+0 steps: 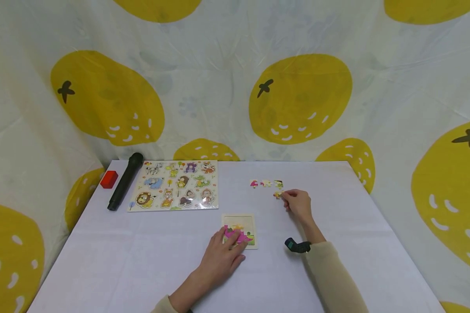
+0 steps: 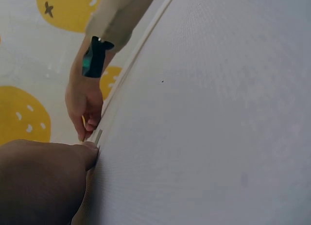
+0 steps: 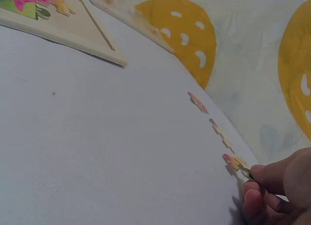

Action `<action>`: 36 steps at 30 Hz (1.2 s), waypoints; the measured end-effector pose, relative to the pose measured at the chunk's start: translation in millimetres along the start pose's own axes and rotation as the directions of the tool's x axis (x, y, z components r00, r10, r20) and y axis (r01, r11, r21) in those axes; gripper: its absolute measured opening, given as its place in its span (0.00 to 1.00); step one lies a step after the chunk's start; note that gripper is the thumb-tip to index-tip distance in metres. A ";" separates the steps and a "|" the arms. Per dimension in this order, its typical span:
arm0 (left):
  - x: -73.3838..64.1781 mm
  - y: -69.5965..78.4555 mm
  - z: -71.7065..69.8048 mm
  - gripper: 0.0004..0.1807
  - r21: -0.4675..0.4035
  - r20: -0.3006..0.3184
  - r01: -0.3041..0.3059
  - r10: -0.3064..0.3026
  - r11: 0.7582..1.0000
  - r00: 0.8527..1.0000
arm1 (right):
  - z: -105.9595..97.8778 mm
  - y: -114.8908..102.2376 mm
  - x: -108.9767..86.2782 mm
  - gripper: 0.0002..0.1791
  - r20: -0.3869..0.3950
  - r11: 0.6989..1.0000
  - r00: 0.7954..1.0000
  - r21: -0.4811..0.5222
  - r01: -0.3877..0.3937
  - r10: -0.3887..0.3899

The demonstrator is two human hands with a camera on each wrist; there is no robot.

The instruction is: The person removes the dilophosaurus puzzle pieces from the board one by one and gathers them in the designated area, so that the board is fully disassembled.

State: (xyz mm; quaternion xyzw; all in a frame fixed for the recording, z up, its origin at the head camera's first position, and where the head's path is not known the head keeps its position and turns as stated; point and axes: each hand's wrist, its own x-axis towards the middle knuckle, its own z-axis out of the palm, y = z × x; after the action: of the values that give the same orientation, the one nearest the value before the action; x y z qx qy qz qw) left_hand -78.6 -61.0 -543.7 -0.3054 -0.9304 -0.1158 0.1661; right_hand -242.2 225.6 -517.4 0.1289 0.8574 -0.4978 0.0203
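Puzzle piece is pinched in the right hand; leftward and nearer the body, the tray is touched by the left hand, fingers extended.

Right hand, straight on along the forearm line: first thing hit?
Likely the rightmost loose piece of the row, just beyond the puzzle piece the right hand pinches. Height is unclear; it might pass over.

From my head it's high, looking far and down across the table; the left-wrist view, low and tilted, faces right toward my right hand, shared by all three; the right-wrist view, close in, faces far left, sharing the puzzle frame.
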 end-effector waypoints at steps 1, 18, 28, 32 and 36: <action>-0.1 0.1 -0.1 0.20 0.002 0.001 0.001 -0.001 1.000 1.000 | 0.3 1.0 1.5 0.15 -0.007 1.000 1.000 -0.003 0.001 -0.001; -0.1 -0.9 0.4 0.20 -0.001 0.012 -0.008 0.008 1.000 1.000 | 6.0 -1.0 7.6 0.12 -0.120 0.992 0.991 -0.113 0.052 -0.065; 3.8 -10.5 -4.6 0.14 0.001 -0.028 -0.030 0.031 1.000 0.999 | 9.1 -0.3 7.8 0.12 -0.140 0.991 0.988 -0.124 0.044 -0.062; 3.6 -14.2 -6.1 0.14 -0.016 0.001 -0.010 0.010 1.000 1.000 | 10.0 -2.2 4.4 0.14 -0.153 0.990 0.986 -0.129 0.052 -0.072; 3.4 -16.8 -7.2 0.14 -0.037 0.025 0.017 -0.016 0.999 1.000 | 12.6 -5.1 -1.8 0.15 -0.167 0.985 0.980 -0.152 0.079 -0.105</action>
State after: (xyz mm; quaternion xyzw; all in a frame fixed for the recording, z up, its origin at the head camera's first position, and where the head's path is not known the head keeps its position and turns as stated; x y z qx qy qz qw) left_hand -89.6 -74.7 -537.7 -0.3020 -0.9326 -0.1306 0.1482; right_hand -242.9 212.0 -519.1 0.1303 0.8948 -0.4216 -0.0687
